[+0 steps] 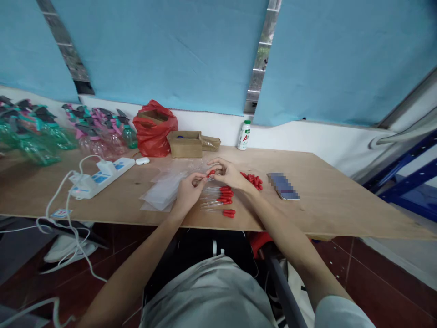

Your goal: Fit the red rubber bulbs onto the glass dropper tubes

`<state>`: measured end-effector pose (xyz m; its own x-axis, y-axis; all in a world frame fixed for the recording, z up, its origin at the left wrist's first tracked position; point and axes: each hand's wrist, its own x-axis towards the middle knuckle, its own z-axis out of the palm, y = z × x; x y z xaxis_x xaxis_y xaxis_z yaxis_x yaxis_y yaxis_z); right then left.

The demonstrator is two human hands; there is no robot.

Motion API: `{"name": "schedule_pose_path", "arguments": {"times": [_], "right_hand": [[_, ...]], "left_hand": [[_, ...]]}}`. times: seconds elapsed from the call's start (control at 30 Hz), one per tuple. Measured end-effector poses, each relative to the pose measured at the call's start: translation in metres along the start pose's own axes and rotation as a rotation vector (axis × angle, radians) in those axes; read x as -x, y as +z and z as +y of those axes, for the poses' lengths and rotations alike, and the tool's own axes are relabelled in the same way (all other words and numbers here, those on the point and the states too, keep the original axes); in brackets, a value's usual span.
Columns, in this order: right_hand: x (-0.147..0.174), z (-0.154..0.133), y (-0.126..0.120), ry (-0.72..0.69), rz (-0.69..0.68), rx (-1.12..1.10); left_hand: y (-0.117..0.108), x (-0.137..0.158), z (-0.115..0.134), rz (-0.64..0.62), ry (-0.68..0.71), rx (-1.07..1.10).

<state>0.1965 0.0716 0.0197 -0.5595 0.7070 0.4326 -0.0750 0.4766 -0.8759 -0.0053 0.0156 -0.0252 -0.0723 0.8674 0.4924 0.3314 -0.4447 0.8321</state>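
Note:
My left hand (191, 189) and my right hand (228, 174) meet over the middle of the table. Between their fingertips is a red rubber dropper bulb (210, 173), pinched from both sides. Fingers hide most of it, so I cannot tell whether a glass tube is fitted in it. Just below my hands lie several glass droppers with red bulbs (224, 201), in a rough column with their clear tubes pointing left. Loose red bulbs (253, 181) form a pile beside my right wrist. Clear plastic bags (160, 193) are spread out left of my left hand.
A phone (283, 187) lies at right. Along the back stand a white bottle (243, 135), a cardboard box (185, 145) and a red plastic bag (153, 132). At left are a power strip (102, 177) with cables, a white case (142, 161) and several spray bottles (37, 132).

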Motion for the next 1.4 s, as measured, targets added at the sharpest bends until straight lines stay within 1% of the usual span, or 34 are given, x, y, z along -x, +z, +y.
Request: {"name": "schedule_pose_path", "arguments": {"times": [0.17, 0.27, 0.4, 0.53, 0.7, 0.93, 1.0, 1.1, 1.2, 1.3, 1.4], "right_hand": [[0.002, -0.002, 0.004, -0.038, 0.029, 0.072], [0.004, -0.002, 0.007, -0.098, 0.043, 0.199], [0.006, -0.003, 0.011, -0.195, 0.018, 0.393], [0.007, -0.005, 0.013, -0.247, 0.018, 0.509], [0.008, -0.004, 0.009, -0.268, 0.023, 0.531], [0.009, -0.007, 0.011, -0.24, 0.036, 0.544], [0.009, -0.007, 0.012, -0.215, 0.035, 0.526], [0.008, -0.007, 0.014, -0.162, 0.071, 0.423], [0.007, -0.008, 0.016, -0.088, 0.1, 0.299], [0.008, -0.009, 0.017, -0.002, 0.097, 0.169], [0.007, -0.006, 0.016, 0.027, 0.096, 0.041]], "left_hand": [[0.0, 0.0, -0.002, 0.043, 0.032, -0.014], [0.0, 0.0, -0.002, 0.06, 0.028, -0.028], [-0.003, 0.001, 0.002, 0.078, 0.03, -0.113], [-0.006, 0.003, 0.008, 0.095, 0.032, -0.171], [-0.007, 0.003, 0.011, 0.137, -0.012, -0.188], [-0.008, 0.006, 0.02, 0.183, 0.038, -0.257], [-0.008, 0.007, 0.023, 0.211, 0.067, -0.276], [-0.007, 0.008, 0.026, 0.239, 0.1, -0.289], [-0.007, 0.008, 0.025, 0.247, 0.124, -0.296], [-0.007, 0.008, 0.024, 0.249, 0.131, -0.302], [-0.007, 0.008, 0.022, 0.235, 0.143, -0.281]]}}
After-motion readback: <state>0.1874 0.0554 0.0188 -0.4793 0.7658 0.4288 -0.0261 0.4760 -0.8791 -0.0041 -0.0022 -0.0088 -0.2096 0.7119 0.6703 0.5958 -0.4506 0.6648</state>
